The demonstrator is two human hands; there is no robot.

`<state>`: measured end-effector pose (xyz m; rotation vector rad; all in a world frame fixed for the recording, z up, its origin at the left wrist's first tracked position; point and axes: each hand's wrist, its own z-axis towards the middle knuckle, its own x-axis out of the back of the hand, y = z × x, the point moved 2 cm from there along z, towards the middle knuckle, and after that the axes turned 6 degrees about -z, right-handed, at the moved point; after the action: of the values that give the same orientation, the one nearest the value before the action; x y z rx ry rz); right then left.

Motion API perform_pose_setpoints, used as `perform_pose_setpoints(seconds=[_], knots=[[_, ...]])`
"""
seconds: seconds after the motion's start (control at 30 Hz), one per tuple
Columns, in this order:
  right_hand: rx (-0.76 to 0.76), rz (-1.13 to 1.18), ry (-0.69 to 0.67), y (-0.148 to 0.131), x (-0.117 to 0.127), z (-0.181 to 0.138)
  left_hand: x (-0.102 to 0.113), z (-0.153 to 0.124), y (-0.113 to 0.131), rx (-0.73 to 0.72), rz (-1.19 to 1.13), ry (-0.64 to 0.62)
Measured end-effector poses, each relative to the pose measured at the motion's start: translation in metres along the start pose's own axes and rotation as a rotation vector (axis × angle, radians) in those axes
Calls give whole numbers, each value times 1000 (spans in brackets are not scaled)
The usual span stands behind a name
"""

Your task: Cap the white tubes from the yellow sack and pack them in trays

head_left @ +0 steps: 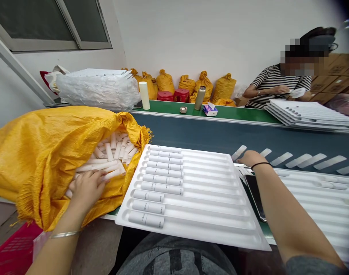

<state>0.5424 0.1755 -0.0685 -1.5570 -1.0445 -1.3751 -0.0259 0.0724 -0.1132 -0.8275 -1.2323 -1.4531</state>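
My left hand [88,188] reaches into the mouth of a yellow woven sack [54,137]. Its fingers curl over the end of a white tube [113,174] among many loose tubes. My right hand [252,157] is at the edge of the dark belt, knuckles up and fingers bent down. Beside its fingertips lies a small white, partly clear tube-shaped piece [238,152]; what the fingers pinch, if anything, is hidden. Between my hands, a white foam tray [211,191] has labelled white tubes [163,188] lying in the left part of its long grooves.
More clear-white pieces [299,160] lie along the dark belt [191,133]. A phone [255,196] and a second grooved tray [312,214] are under my right arm. Across the belt stand a bottle [200,98], a tissue pack [210,109] and stacked trays [309,112]; a co-worker [274,84] sits behind.
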Motion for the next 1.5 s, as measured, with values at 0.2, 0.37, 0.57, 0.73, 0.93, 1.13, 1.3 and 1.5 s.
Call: perform_pose_setpoints(seconds=[0.2, 0.37, 0.57, 0.73, 0.93, 1.13, 1.3, 1.5], knots=[[643, 82, -96, -107, -7, -105, 5, -16, 62, -140, -488, 103], [1054, 38, -103, -159, -42, -167, 5, -24, 108, -269, -833, 88], [918, 325, -58, -152, -22, -164, 5, -35, 128, -32, -1349, -1], [899, 915, -329, -151, -8, -174, 9, -41, 153, 180, -1772, -93], [987, 950, -84, -142, -3, -173, 2, -40, 153, 205, -1619, -129], [964, 934, 103, -130, 10, -164, 7, -38, 144, 197, -1442, -46], [1204, 808, 189, -130, 24, -166, 6, -41, 149, 206, -1425, -106], [1236, 721, 179, -130, 26, -167, 11, -48, 158, -26, -1171, -225]])
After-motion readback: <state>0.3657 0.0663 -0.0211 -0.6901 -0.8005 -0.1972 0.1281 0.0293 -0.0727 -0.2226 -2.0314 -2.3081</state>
